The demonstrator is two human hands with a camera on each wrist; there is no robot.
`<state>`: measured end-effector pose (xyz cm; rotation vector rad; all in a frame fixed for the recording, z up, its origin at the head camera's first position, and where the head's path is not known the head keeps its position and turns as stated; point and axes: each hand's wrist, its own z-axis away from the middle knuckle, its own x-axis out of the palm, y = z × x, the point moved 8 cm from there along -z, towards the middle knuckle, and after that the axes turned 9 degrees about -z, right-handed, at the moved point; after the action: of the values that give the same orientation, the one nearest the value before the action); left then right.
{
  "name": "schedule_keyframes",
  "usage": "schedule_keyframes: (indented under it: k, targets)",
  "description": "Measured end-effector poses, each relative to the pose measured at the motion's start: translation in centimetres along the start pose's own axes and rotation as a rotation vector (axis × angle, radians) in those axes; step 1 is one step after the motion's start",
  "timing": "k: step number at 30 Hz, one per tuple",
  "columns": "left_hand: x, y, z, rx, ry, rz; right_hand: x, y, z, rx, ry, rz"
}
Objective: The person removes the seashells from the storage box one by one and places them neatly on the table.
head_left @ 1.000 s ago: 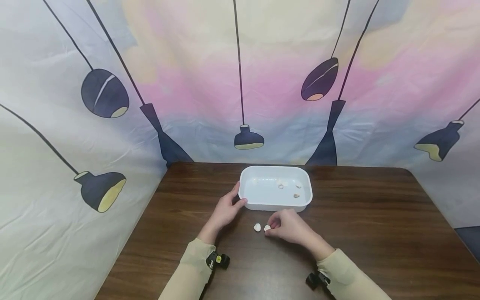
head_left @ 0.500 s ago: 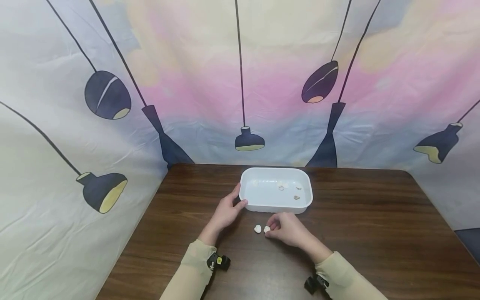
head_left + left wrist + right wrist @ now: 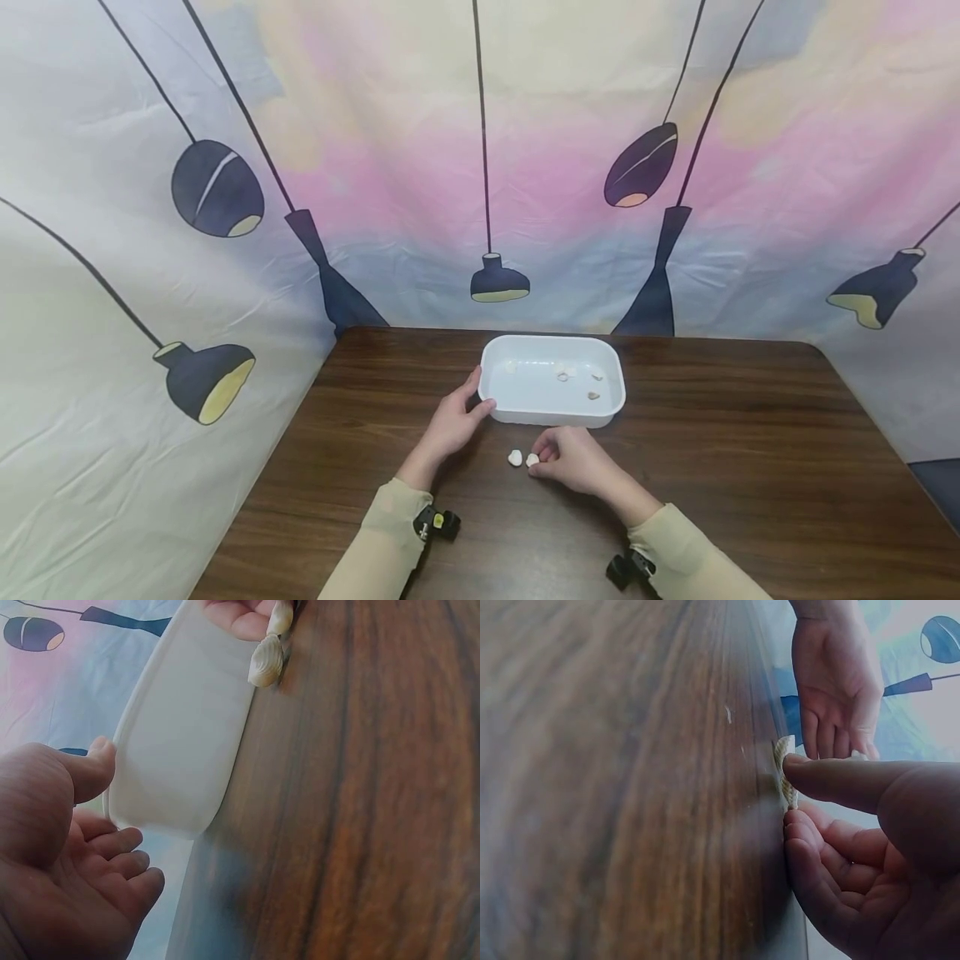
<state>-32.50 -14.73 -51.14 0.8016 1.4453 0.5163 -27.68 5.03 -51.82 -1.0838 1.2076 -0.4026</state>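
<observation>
My left hand [image 3: 453, 425] holds the front left corner of a white rectangular tray [image 3: 551, 415], its thumb at the rim and its index finger along the left end. In front of the tray, my right hand [image 3: 573, 460] pinches a small pale seashell [image 3: 532, 460] between thumb and fingers, low over the table. The right wrist view shows ridges on this shell [image 3: 786, 766]. Just left of it lies a second white seashell [image 3: 515, 457]; the left wrist view shows that shell [image 3: 266, 661] with ribbed bands, close beside the pinched one.
Inside the tray lie a few small shell-like pieces [image 3: 593, 395], toward its right half. The tray stands near the back edge of the dark wooden table [image 3: 720, 433]. A cloth printed with lamps [image 3: 420, 167] hangs behind. Each sleeve carries a black wrist camera [image 3: 448, 524].
The right hand and its seashell have shifted very slightly left, toward the other shell. The left hand keeps its place at the tray. The whole view has dipped a little.
</observation>
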Motion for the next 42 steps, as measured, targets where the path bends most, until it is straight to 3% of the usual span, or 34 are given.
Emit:
schedule_keyframes:
  k: [30, 42]
  targets:
    - [-0.06, 0.09, 0.22, -0.002, -0.005, -0.007, 0.08, -0.29, 0.33, 0.008, -0.006, 0.026]
    - [-0.12, 0.05, 0.06, 0.005, 0.001, -0.009, 0.14, -0.39, 0.24, -0.066, -0.028, 0.042]
